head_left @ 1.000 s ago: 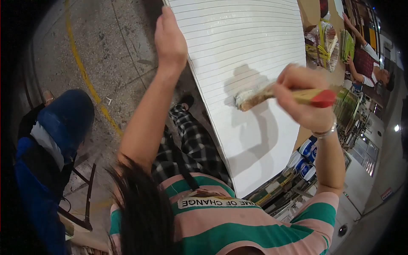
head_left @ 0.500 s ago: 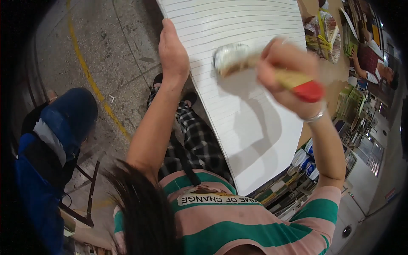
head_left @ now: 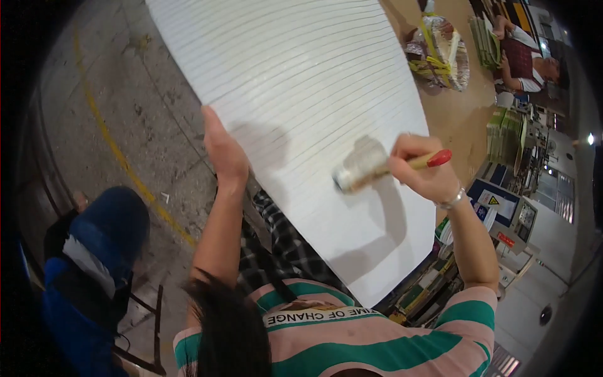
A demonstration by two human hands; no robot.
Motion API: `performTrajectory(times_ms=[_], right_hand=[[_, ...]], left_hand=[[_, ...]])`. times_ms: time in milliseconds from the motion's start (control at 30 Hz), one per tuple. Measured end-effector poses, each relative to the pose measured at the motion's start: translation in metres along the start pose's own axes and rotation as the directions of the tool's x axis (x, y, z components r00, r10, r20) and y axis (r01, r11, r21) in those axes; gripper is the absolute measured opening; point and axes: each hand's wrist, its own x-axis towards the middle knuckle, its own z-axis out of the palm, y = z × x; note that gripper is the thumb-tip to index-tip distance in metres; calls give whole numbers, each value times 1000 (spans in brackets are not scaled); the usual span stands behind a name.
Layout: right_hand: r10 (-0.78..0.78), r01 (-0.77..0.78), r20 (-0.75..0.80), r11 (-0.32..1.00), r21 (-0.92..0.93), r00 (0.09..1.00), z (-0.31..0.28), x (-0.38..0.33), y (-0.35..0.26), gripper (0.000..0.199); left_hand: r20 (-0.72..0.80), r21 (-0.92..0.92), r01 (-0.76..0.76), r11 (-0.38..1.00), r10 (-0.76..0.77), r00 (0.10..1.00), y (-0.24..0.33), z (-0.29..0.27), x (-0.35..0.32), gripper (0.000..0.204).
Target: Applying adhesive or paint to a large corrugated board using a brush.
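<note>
A broad white surface, crossed by many thin parallel lines, slopes away in front of me; its near end is plainer white. In my right hand is a wide, flat brush with a pale handle and a red tip. Its head is smeared by motion over the nearer part of the surface, and I cannot tell whether the bristles touch. Against the left edge of the surface rests my left hand, fingers stretched out along that edge, some of them hidden.
A brown table extends to the right, carrying a plastic-wrapped bundle with yellow strapping and stacked greenish boards. Another person works at the far right. On the left, a blue-covered seat stands on the concrete floor.
The brush and my right hand have moved nearer to me. My left hand sits lower and further left in the picture, and the whole view has shifted and turned.
</note>
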Motion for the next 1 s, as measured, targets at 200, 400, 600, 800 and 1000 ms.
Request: performTrajectory(times_ms=[200,400,600,800,1000], right_hand=[[199,11,-797,968,250,570,-95,-9,-12,48],[181,191,-971,959,209,157,-201,28,57,55],[386,39,-905,916,399,179,-192,84,118,51],[446,-102,-865,895,434,230,-171,108,165,50],[431,240,-851,829,504,300,-181,88,172,50]], left_hand=[[208,213,-376,902,334,919,-49,-36,23,51],[219,304,-321,897,262,940,-41,-44,12,57],[75,527,-181,830,167,983,-29,-48,8,62],[-251,167,160,973,-115,961,-9,10,-1,69],[-228,228,143,963,-90,970,-13,2,11,71]])
